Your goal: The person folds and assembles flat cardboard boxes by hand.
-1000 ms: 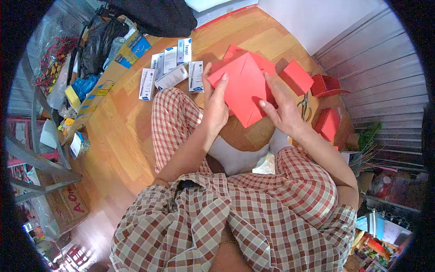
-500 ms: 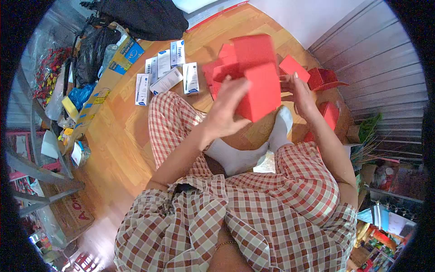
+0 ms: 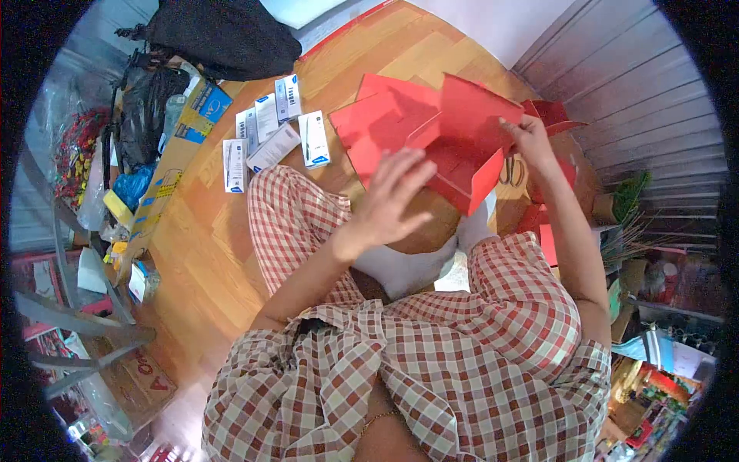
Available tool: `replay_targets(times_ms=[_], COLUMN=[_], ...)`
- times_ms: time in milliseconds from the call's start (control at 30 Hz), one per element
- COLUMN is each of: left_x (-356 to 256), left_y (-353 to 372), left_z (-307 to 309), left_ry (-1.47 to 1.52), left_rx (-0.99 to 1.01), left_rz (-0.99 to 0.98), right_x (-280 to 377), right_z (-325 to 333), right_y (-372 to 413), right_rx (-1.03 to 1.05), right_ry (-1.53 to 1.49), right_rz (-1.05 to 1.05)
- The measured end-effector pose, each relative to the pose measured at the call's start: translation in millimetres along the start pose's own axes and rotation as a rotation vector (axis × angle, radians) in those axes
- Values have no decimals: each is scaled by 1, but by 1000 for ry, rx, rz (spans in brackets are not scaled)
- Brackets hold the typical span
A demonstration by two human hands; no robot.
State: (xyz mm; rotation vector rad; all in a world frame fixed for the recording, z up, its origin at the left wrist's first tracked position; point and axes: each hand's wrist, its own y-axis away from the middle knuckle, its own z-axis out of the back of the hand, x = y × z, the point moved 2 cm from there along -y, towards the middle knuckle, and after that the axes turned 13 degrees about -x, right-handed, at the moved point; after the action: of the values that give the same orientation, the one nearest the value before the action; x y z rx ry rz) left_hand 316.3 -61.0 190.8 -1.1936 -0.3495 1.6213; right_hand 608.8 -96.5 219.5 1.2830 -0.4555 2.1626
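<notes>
My right hand [image 3: 531, 145] pinches the upper right edge of a folded red cardboard box [image 3: 476, 122], thumb on its inner face. The box is tilted, with its panels standing apart and the inside facing me. My left hand [image 3: 389, 196] is raised in front of its lower left side, fingers spread and gripping nothing. Flat red cardboard sheets [image 3: 377, 115] lie on the floor behind and left of the box. Below my right hand, the looped handles of what look like scissors [image 3: 512, 171] show on the floor.
Several white and blue small boxes [image 3: 268, 115] lie on the wooden floor at the left. More red cardboard pieces [image 3: 545, 115] sit by the right wall. A cardboard carton [image 3: 165, 173] of bags stands at far left, beside a black bag [image 3: 219, 38]. My socked feet [image 3: 408, 269] are just below the work.
The red box has turned and spread open, so its inside now shows. My left hand has come off it with fingers spread; my right hand now holds its edge.
</notes>
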Motion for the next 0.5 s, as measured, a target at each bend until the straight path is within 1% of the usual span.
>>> replay_targets(times_ms=[33,67,133,167,200,233,267,333,367,400,467,500], left_x=[8,18,49,64,79,95,113,155,167,173,186,179], left_y=[4,9,26,37,49,64,83,134,163,193,241,253], left_z=[9,20,43,60,79,96,113,157,174,188,202,203], left_ry=[-69,-140,-203,-307,-414,-234,-47,-164,-344,-527,-536,-540], left_rx=[-83,-166,-336,-410,-484,-648,-807,-903,-950,-993,-1142,-1140], left_rz=[128,257,473,518,561,711,857,832,892,946,1086,1095], right_x=[0,-19,-12,-18,-27,-36,-45,-57,-58,-56,-54,-56], right_z=[14,27,50,59,71,82,89,106,115,116,116,121], right_y=[-1,-14,-16,-20,-27,-32,-37,-46,-51,-53,-58,-68], right_rx=[-44,-116,-228,-229,-298,-366,-365,-383,-419,-416,-390,-374], right_ry=[-50,-79,-48,-47,-91,-136,-136,-305,-173,-170,-353,-267], right_rz=[1,8,-88,-91,-145,-201,-207,-246,-272,-277,-296,-329])
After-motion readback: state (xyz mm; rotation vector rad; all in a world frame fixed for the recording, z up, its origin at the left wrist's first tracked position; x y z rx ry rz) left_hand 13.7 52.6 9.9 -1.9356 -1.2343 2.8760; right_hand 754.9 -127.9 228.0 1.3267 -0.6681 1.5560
